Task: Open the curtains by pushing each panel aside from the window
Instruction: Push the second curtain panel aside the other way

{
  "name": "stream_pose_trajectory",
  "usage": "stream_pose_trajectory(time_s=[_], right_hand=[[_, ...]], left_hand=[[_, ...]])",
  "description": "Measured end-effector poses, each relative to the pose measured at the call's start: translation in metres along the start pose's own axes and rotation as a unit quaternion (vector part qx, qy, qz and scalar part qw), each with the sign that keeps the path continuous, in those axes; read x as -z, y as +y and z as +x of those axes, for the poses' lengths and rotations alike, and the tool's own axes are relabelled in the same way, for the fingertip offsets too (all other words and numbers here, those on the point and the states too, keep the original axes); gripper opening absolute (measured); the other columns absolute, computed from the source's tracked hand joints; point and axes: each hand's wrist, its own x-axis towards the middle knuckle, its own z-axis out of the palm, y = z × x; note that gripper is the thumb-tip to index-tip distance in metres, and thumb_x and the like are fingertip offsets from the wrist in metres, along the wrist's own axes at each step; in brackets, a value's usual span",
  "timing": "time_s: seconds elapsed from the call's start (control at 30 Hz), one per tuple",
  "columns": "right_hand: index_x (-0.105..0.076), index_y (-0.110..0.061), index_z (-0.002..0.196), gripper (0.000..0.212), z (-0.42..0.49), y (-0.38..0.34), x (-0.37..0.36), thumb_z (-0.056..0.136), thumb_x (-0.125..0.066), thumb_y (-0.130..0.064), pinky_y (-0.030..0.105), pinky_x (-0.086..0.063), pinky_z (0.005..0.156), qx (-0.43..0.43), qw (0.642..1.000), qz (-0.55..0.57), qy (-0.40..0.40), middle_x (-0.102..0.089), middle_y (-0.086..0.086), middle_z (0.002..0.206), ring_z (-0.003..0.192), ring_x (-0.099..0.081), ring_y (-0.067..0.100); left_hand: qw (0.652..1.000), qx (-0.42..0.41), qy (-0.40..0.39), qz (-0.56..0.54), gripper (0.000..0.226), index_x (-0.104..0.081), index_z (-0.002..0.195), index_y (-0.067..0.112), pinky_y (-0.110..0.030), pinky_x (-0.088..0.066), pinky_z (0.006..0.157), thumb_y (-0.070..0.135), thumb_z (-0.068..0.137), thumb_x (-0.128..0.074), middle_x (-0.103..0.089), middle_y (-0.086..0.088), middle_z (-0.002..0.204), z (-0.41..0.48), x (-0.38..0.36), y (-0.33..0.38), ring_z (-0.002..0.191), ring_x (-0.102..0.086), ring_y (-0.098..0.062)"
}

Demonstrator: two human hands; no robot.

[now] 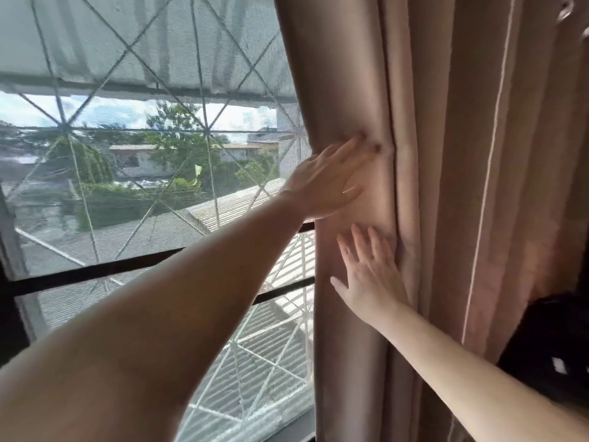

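A pinkish-beige curtain panel (446, 154) hangs bunched in folds over the right half of the view. Its leading edge stands at about the middle, right of the uncovered window (143, 154). My left hand (328, 180) lies flat against the front fold, fingers spread and fingertips pressed into a crease. Just below it, my right hand (369, 275) also rests flat on the same fold, fingers apart and pointing up. Neither hand grips the cloth.
The window has a mesh screen and a white diamond-pattern grille (204, 135), with dark horizontal bars (95, 269) across it. Outside are roofs and trees. A black object (554, 346) sits at the right edge, in front of the curtain's lower folds.
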Motion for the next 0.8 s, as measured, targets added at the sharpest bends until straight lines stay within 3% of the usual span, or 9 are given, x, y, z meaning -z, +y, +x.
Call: stream_pose_trajectory(time_s=[0.3, 0.8], right_hand=[[-0.041, -0.012, 0.158, 0.088, 0.01, 0.038, -0.025, 0.085, -0.072, -0.051, 0.064, -0.028, 0.122, -0.032, 0.999, -0.028, 0.003, -0.036, 0.02, 0.166, 0.15, -0.03, 0.047], [-0.047, -0.011, 0.152, 0.086, 0.033, 0.127, -0.055, 0.074, -0.074, -0.032, 0.06, -0.028, 0.12, -0.033, 0.998, -0.061, 0.002, -0.041, 0.019, 0.162, 0.147, -0.033, 0.044]], left_hand=[[0.999, -0.023, 0.013, -0.029, 0.072, -0.022, 0.167, 0.036, -0.043, -0.04, 0.116, 0.055, 0.103, -0.048, -0.019, 0.001, 0.175, 0.033, -0.032, 0.011, 0.156, -0.029, -0.026], [1.0, -0.005, 0.004, -0.02, 0.071, -0.022, 0.167, 0.037, -0.046, -0.041, 0.117, 0.051, 0.102, -0.047, -0.017, 0.002, 0.176, 0.099, -0.079, 0.046, 0.158, -0.028, -0.024]])
